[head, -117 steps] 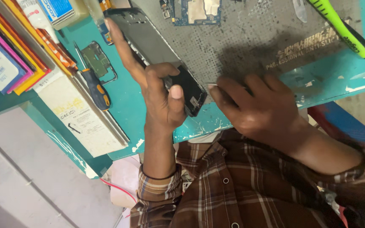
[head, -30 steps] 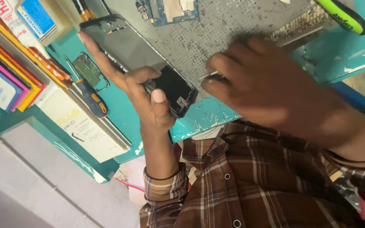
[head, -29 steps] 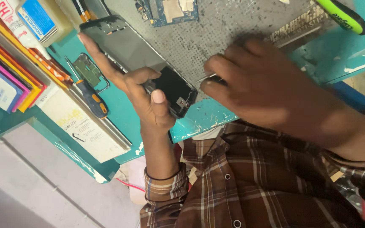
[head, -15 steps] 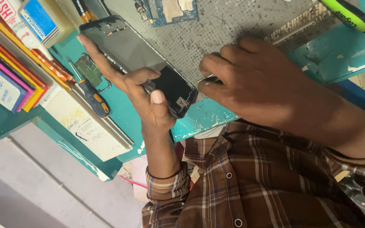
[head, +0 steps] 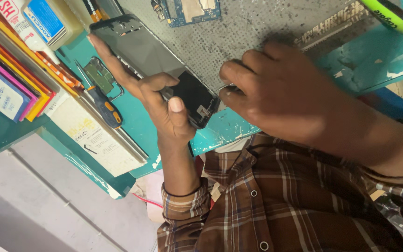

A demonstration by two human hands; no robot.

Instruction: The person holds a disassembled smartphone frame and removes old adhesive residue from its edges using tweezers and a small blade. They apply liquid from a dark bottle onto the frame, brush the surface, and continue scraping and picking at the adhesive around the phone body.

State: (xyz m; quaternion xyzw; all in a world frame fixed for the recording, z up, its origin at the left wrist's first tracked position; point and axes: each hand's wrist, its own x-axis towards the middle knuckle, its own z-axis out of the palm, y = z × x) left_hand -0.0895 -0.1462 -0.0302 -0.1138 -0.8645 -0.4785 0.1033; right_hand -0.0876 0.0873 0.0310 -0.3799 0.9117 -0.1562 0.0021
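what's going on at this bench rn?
A person in a plaid shirt is working on an opened black phone lying on a grey perforated mat. The left hand steadies it, thumb near its lower end. The right hand pinches a thin metal tool at that end. An orange-and-blue screwdriver lies on the teal bench.

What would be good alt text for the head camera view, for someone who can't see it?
A person's left hand steadies an opened phone on a grey work mat, while the right hand works a thin metal tool at the phone's lower end. On the teal table lie a circuit board, a screwdriver and a green-handled tool.
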